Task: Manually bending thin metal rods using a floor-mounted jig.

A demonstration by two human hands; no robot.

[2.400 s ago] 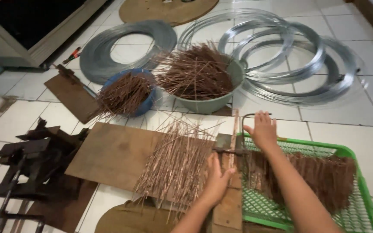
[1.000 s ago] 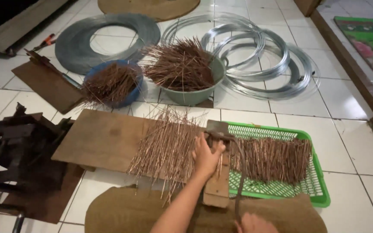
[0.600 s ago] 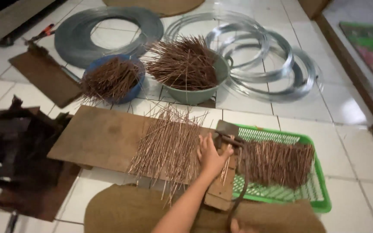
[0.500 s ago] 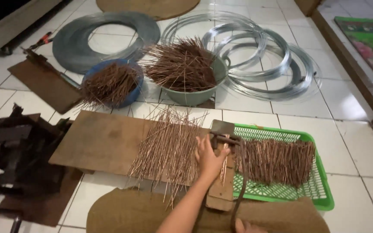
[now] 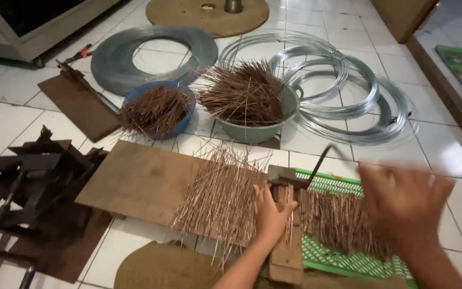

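My left hand (image 5: 271, 214) rests at a small metal cutter (image 5: 280, 176) mounted on a wooden block (image 5: 287, 257), fingers closed on a few thin copper-coloured wire pieces. A loose fan of the same wire pieces (image 5: 220, 192) lies on a brown board (image 5: 140, 182) to its left. My right hand (image 5: 405, 208) is blurred and raised with fingers spread, holding nothing, just right of the cutter's thin lever (image 5: 321, 159). Under it, short wire pieces (image 5: 332, 225) fill a green plastic basket (image 5: 348, 263).
A blue bowl (image 5: 188, 99) and a grey-green basin (image 5: 258, 132) hold more wire pieces. Coils of silvery wire (image 5: 359, 101), a flat metal strip coil (image 5: 151, 53) and a round wooden disc (image 5: 188, 13) lie beyond. A dark metal machine (image 5: 33, 176) stands at the left.
My right hand has come up from the bottom edge to beside the lever, blurred in motion. My left hand has stayed at the cutter on the wires.
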